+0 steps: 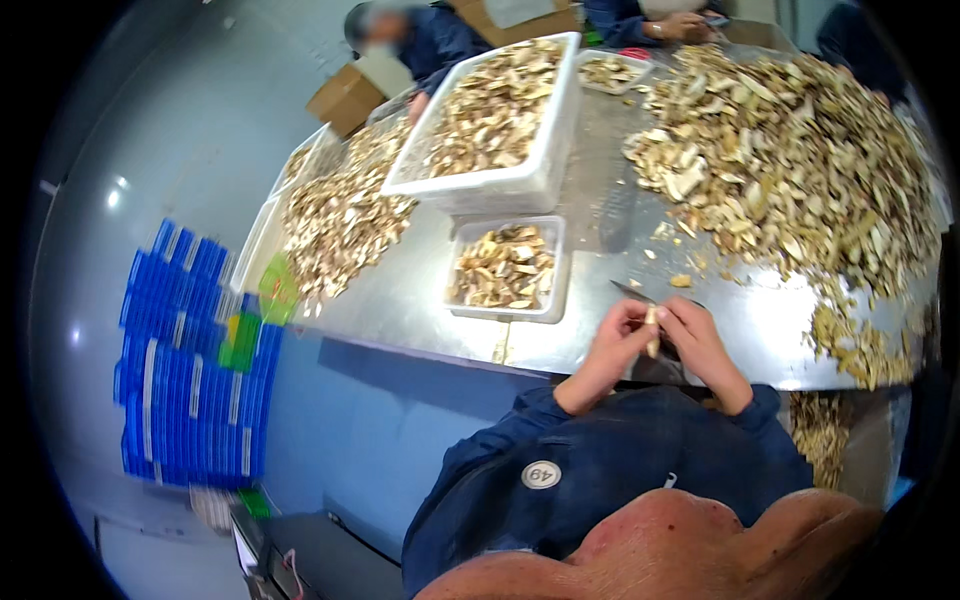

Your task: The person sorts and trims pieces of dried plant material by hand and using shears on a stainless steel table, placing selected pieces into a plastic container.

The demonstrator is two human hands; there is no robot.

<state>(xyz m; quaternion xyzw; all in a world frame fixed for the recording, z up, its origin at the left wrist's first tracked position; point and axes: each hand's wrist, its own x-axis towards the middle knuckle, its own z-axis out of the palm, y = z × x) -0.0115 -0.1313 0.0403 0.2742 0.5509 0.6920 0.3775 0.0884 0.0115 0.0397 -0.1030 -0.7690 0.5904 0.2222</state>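
At the near edge of the metal table, my left hand [616, 341] and my right hand [696, 341] meet in front of my body. A pale slice [652, 330], apparently dried mushroom, stands between their fingertips, with both hands pinching it. Just beyond the fingers a knife [628, 290] shows its dark blade, the tip towards the left. Its handle is hidden, so I cannot tell whether my right hand also grips it. To the left of my hands, a small clear plastic tub [561, 300] holds mushroom pieces [504, 270].
A big heap of slices [780, 165] covers the right of the steel table [390, 300]. A large white bin [480, 196] of slices stands behind the tub, another heap [345, 225] left of it. Co-workers [442, 41] sit across. Blue crates [199, 405] are stacked at left.
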